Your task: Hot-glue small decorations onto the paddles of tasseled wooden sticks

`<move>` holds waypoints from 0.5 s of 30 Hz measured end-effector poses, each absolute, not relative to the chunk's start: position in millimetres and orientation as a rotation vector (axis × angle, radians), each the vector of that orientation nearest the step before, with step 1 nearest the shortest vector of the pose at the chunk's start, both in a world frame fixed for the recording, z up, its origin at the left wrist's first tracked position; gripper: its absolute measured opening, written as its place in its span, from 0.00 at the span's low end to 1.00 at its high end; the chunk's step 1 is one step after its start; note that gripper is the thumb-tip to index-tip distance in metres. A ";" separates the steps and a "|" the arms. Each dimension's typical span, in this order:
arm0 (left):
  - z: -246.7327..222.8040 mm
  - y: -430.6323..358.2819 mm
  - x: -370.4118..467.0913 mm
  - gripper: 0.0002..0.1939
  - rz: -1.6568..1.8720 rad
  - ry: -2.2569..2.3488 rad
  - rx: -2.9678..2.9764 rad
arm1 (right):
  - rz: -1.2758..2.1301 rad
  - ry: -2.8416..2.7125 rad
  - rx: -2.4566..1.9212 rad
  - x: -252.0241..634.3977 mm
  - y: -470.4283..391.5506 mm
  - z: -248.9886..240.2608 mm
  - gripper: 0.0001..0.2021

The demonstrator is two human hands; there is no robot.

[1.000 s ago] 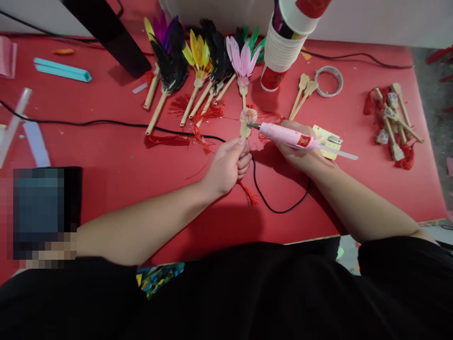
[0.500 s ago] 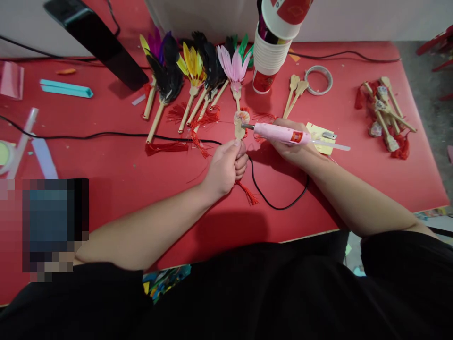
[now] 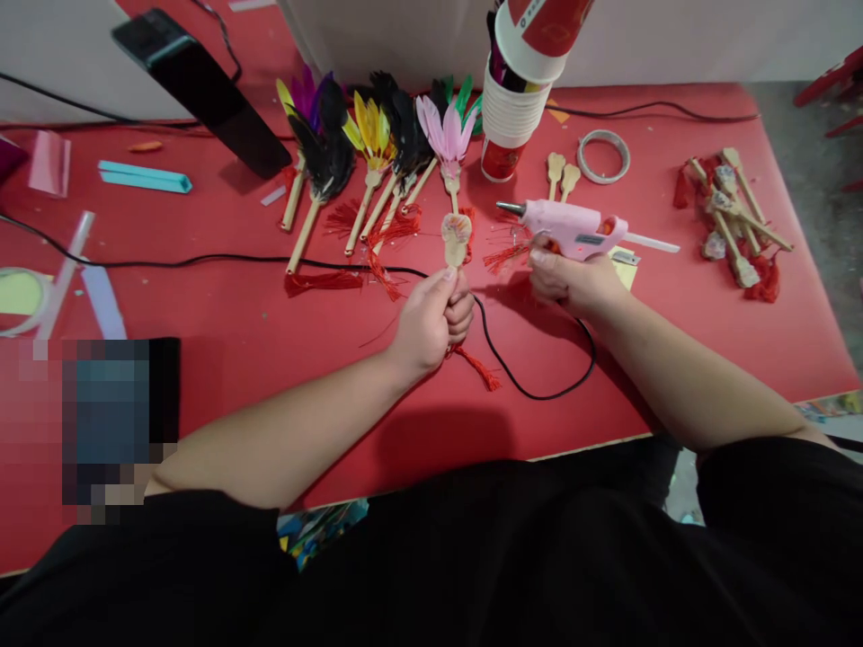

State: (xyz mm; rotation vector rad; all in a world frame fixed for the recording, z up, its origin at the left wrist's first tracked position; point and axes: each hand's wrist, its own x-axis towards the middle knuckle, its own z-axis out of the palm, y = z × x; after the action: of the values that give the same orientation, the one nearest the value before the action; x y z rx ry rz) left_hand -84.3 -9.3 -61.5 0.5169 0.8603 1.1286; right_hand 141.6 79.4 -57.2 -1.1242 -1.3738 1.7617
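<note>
My left hand (image 3: 438, 319) is closed round the handle of a small wooden fan-shaped piece (image 3: 457, 239), its rounded head upright above my thumb. Coloured marks or bits show on that head, and a red tassel (image 3: 477, 368) hangs out below my fist. In my right hand (image 3: 573, 280) is a pink glue gun (image 3: 563, 226), fingers wrapped round its grip. Its metal nozzle points left, apart from the wooden piece, and a white glue stick (image 3: 653, 243) sticks out of its back. Just beyond the wooden piece lies a pink feather fan (image 3: 445, 135) with a wooden handle.
More feather fans (image 3: 370, 135) with red tassels lie to the left. Stacked paper cups (image 3: 516, 112) stand at the back, near a tape roll (image 3: 605, 156) and two wooden pieces (image 3: 562, 172). Wooden sticks (image 3: 738, 220) are piled right. A black cord (image 3: 539, 395) loops across the red table.
My right hand has drawn the glue gun away from the wooden piece, up and to the right, and turned it so its side shows. My left hand keeps its hold in nearly the same place.
</note>
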 end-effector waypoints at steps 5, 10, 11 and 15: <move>-63.0 -7.5 -82.9 0.32 1.130 0.873 0.521 | 1.791 -1.370 -1.037 139.0 73.8 -52.9 0.38; -67.5 -6.1 -82.2 0.30 1.146 0.828 0.595 | 1.785 -1.332 -1.069 134.6 79.3 -50.7 0.39; -68.5 -5.5 -81.7 0.30 1.146 0.834 0.592 | 1.774 -1.332 -1.055 134.0 79.9 -50.4 0.38; -72.5 -3.0 -78.5 0.28 1.147 0.863 0.574 | 1.632 -1.321 -1.001 131.2 78.9 -51.9 0.38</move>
State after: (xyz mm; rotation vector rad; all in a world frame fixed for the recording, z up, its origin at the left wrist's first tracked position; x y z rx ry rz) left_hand -78.5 -3.0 -72.5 0.5740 0.8625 1.1467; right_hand 131.2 78.9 -51.9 -1.0013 -1.3211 1.6322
